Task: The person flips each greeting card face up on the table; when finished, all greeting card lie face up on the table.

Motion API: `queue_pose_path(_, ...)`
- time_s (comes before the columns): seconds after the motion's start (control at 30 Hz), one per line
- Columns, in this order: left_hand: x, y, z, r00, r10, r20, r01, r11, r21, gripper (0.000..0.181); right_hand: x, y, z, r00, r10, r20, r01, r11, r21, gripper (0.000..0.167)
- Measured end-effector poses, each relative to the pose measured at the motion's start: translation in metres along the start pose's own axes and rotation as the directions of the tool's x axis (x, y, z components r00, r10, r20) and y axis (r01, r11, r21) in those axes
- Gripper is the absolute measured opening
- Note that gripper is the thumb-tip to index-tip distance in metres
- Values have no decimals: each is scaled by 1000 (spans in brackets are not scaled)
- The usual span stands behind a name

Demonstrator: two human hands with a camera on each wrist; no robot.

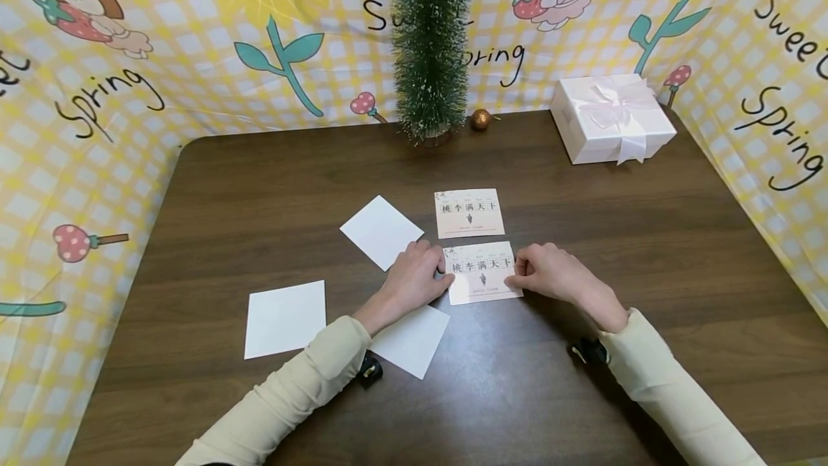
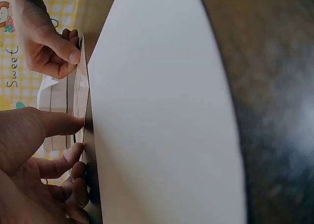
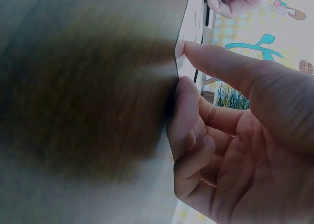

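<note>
Pinching a printed card by opposite side edges with left hand and right hand, at the worktop, just nearer than a matching card, right of three white cards.

The left hand and right hand face each other, each pinching between thumb and forefinger, other fingers curled.

A pale card with black Chinese characters faces up, slightly askew, pinched at both side edges

Lower printed card (partly unreadable), tree cropped above
</note>
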State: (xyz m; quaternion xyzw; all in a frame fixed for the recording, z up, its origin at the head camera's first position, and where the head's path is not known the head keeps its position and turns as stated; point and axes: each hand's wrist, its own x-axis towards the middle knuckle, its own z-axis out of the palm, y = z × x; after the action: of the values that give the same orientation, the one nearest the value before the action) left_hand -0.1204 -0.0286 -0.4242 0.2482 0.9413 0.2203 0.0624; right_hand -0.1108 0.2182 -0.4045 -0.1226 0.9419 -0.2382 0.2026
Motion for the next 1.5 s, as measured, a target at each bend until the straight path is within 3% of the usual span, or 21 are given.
queue_pose_path(0.2, -1, -7, -6, 998, 40, -39, -41, 999, -23, 18, 3, -4, -8, 998, -56, 19, 55, 998, 27, 23)
queue_pose_path(0.3, -1, -15, -15, 995, 54, -84, -58, 997, -54, 16, 7, -10, -15, 995, -93, -34, 93, 996, 15, 23)
queue_pose_path(0.47, 1, -44, -37, 987, 79, -139, -80, 997, 0, 9, 22, -31, -20, 965, -204, -166, 201, 979, -36, 21)
queue_pose_path(0.57, 5, -69, -50, 986, 90, -141, -81, 995, 66, 15, 35, -47, -15, 937, -291, -191, 277, 956, -97, 33)
queue_pose_path(0.7, 11, -96, -65, 994, 87, -68, -76, 987, 144, 31, 53, -70, -4, 900, -407, -158, 375, 906, -198, 54)
queue_pose_path(0.87, 19, -113, -73, 996, 72, 57, -83, 971, 224, 44, 75, -97, 10, 846, -526, -84, 474, 816, -329, 66)
queue_pose_path(1.07, 23, -118, -72, 989, 78, 123, -110, 953, 282, 47, 91, -119, 23, 817, -576, 5, 516, 727, -452, 68)
queue_pose_path(1.27, 23, -118, -70, 986, 81, 146, -120, 950, 289, 47, 97, -127, 30, 775, -631, 25, 536, 636, -555, 63)
queue_pose_path(1.5, 21, -119, -70, 985, 70, 156, -112, 952, 284, 47, 104, -130, 37, 747, -660, 79, 562, 563, -606, 48)
